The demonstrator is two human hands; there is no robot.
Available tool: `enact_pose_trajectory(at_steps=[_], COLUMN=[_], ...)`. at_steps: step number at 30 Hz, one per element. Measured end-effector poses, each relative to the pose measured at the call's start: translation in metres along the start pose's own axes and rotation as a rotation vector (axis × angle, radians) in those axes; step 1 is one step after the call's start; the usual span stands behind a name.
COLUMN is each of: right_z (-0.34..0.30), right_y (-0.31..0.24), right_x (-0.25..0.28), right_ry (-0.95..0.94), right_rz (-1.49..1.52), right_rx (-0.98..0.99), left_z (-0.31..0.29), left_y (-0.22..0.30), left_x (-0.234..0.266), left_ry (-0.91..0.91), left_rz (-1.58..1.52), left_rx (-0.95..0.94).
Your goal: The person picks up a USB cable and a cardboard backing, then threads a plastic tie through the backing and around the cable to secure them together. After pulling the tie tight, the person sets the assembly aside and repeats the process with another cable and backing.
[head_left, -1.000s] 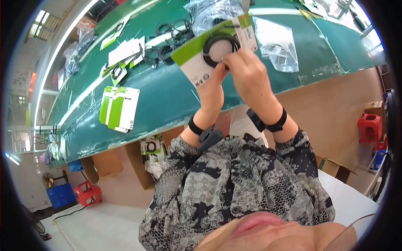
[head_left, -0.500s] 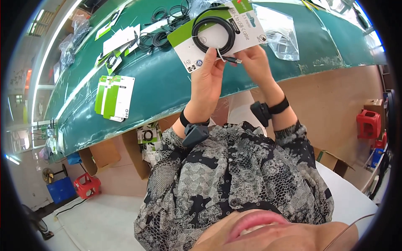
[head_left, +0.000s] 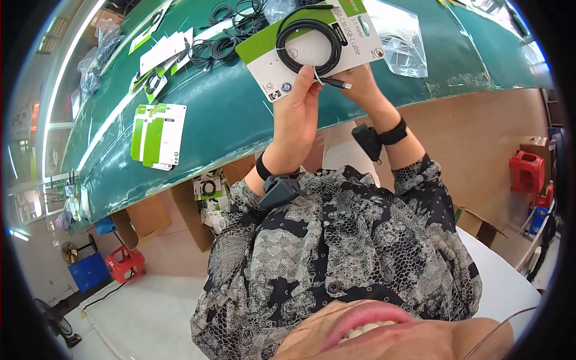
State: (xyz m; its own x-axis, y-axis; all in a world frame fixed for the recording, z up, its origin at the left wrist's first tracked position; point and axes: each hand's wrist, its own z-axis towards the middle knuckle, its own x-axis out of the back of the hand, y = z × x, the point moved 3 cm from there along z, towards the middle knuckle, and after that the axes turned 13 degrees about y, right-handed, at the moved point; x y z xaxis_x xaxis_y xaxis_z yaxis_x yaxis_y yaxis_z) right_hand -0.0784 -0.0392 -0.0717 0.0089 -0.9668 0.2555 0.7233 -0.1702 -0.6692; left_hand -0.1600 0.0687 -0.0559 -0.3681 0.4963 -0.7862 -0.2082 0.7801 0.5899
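My left hand (head_left: 298, 108) grips the lower edge of a white and green cardboard packaging card (head_left: 263, 69), its thumb on the front. On the card lies a coiled black USB cable (head_left: 333, 59), bound with a pale tie by my thumb. One metal-tipped plug (head_left: 343, 84) sticks out past the card's lower edge; the other end runs along the top. My right hand (head_left: 362, 89) is behind the card's lower right part, with its fingers hidden. Both hands hold up over the green table (head_left: 231, 114).
Several blank cards (head_left: 157, 135) lie in a fanned pile on the left. Behind them are more cards (head_left: 167, 51) with cables and loose black cable coils (head_left: 223, 47). A clear plastic bag (head_left: 403, 42) lies to the right. Below the table edge stands a cardboard box (head_left: 191, 219) with packaged cables.
My right hand has slid up and further behind the card, so less of its fingers shows. The card stays in my left hand, and the view has shifted slightly.
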Motion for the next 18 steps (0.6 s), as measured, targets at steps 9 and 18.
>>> enact_pose_trajectory(at_steps=[9,18], right_z=[-0.015,-0.008], right_y=[0.006,-0.015], right_x=[-0.011,-0.001], right_ry=[0.182,0.157], right_rz=[0.292,0.201], right_rx=[-0.491,-0.221], left_z=[0.0,0.001], left_y=[0.003,0.002], left_x=[-0.004,0.002], left_ry=[-0.041,-0.077], left_rz=[-0.002,0.043], left_rx=[0.007,-0.069])
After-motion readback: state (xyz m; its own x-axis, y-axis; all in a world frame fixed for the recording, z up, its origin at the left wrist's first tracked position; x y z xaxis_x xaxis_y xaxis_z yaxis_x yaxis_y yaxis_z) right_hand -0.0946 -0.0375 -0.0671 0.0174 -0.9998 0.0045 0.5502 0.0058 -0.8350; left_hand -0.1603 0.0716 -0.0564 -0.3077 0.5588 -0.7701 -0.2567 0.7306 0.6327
